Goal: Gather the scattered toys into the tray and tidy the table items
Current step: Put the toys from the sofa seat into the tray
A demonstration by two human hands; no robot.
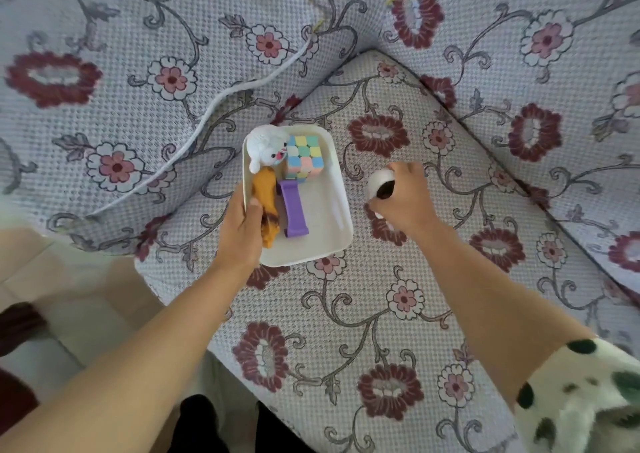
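Currently my left hand [242,225] grips the left rim of the white plastic tray [322,234] on the floral cushion [346,314], thumb on the orange plush toy [266,203] inside. Right hand [403,198], just right of the tray, is clamped on a white-and-black plush ball [381,184].

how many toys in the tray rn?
4 in the white tray: white plush far-left corner, pastel cube far right, orange plush along left wall, purple toy center. Smaller ones may be hidden.
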